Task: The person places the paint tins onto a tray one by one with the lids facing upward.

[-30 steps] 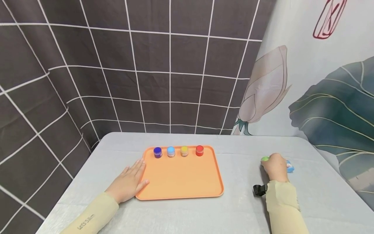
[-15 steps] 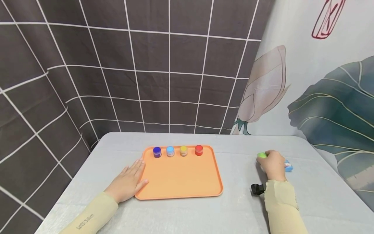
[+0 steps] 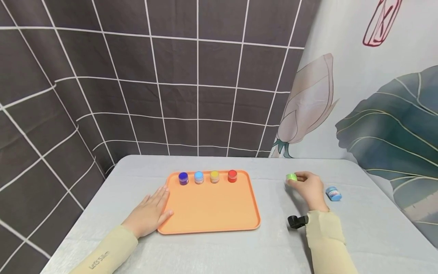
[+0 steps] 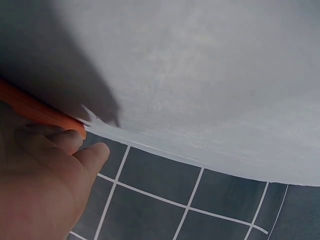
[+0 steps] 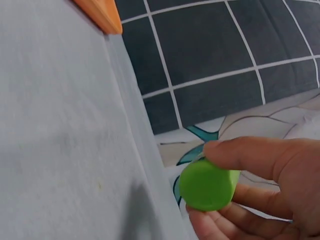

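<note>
My right hand [image 3: 310,189] pinches a small green-lidded jar [image 3: 291,177] between thumb and fingers, right of the tray. In the right wrist view the round green lid [image 5: 207,184] faces the camera. With fingers straight, my left hand [image 3: 148,214] rests on the left rim of the orange tray [image 3: 208,213]. Along the tray's far side stand a dark blue jar [image 3: 183,179], a light blue jar [image 3: 199,177], a yellow jar [image 3: 214,177] and a red jar [image 3: 232,176]. The red one sits a little apart from the others.
Another blue jar [image 3: 333,193] lies tipped on its side on the grey-white tablecloth [image 3: 273,243], right of my right hand. A black camera mount [image 3: 297,222] sticks out from the right wrist. Behind the table hangs a dark gridded curtain [image 3: 178,99].
My right hand has moved left and a little away from me with the green-lidded jar, leaving the lying blue jar fully in sight. The left hand has stayed on the tray.
</note>
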`<state>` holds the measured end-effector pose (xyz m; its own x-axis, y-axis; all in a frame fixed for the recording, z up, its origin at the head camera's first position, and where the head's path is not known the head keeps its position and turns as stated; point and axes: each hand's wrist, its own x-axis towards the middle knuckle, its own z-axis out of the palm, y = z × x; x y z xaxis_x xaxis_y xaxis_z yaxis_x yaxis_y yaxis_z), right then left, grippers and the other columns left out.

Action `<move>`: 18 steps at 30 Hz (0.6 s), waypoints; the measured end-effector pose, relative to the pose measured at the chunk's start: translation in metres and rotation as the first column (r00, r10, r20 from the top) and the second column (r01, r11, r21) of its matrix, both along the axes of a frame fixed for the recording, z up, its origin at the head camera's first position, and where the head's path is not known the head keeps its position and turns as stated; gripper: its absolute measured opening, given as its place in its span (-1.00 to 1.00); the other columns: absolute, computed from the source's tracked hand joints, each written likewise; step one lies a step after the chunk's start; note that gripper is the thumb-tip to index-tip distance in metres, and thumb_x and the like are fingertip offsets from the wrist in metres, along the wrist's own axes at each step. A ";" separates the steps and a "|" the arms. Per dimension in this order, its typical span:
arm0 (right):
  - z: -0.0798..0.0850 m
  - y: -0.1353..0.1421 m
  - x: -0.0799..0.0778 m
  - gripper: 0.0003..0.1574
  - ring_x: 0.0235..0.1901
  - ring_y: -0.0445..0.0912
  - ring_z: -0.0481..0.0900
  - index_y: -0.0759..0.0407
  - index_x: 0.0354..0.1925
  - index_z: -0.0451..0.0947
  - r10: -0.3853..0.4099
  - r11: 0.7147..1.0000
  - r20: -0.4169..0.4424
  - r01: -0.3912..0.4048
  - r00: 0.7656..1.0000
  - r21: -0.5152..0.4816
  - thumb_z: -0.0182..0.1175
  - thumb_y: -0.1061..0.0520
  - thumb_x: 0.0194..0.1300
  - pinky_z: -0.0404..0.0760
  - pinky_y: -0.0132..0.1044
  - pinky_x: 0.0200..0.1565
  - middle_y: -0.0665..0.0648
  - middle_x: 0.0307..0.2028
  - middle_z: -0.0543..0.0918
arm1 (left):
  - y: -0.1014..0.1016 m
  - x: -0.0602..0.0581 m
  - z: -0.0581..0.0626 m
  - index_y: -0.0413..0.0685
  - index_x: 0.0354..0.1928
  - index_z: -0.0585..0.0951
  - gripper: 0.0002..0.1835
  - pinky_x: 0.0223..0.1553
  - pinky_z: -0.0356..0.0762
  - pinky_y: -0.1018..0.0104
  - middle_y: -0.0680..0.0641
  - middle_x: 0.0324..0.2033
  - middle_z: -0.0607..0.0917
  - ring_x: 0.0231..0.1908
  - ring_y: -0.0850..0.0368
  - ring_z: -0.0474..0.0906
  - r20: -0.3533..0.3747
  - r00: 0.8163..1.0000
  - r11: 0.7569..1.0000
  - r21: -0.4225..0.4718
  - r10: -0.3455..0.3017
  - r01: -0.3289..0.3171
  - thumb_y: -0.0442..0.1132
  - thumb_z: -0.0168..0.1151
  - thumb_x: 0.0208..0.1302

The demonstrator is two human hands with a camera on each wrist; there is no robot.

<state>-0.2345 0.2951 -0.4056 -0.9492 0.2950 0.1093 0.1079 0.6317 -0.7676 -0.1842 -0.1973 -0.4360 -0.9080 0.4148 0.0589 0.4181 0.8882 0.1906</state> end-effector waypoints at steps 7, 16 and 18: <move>0.001 -0.011 -0.004 -0.31 0.03 0.13 0.71 0.43 0.20 0.52 0.046 0.993 -0.036 -0.049 0.998 -0.106 0.45 0.07 0.24 0.56 -0.54 -0.11 0.41 0.06 0.68 | -0.002 -0.002 -0.005 -0.42 0.48 0.22 -0.20 0.41 0.12 -0.32 -0.36 0.50 0.19 0.49 -0.30 0.11 -0.006 1.000 1.000 -0.001 -0.003 0.003 0.13 0.01 0.53; 0.000 -0.033 -0.007 -0.37 -0.01 -0.02 0.72 0.40 0.18 0.52 0.082 0.976 -0.120 -0.104 0.989 -0.190 0.45 0.18 0.22 0.56 -0.64 -0.15 0.40 0.07 0.67 | -0.001 -0.002 -0.003 -0.43 0.48 0.22 -0.21 0.42 0.12 -0.31 -0.37 0.50 0.20 0.49 -0.29 0.11 -0.015 1.000 1.000 -0.009 -0.004 0.004 0.12 0.02 0.54; 0.001 -0.039 -0.007 -0.39 -0.03 -0.06 0.72 0.39 0.17 0.52 0.088 0.972 -0.135 -0.115 0.987 -0.207 0.46 0.20 0.20 0.56 -0.64 -0.14 0.39 0.07 0.67 | -0.001 -0.002 -0.003 -0.43 0.48 0.22 -0.21 0.41 0.12 -0.31 -0.37 0.50 0.20 0.49 -0.30 0.12 -0.009 1.000 1.000 -0.010 -0.003 0.003 0.12 0.01 0.54</move>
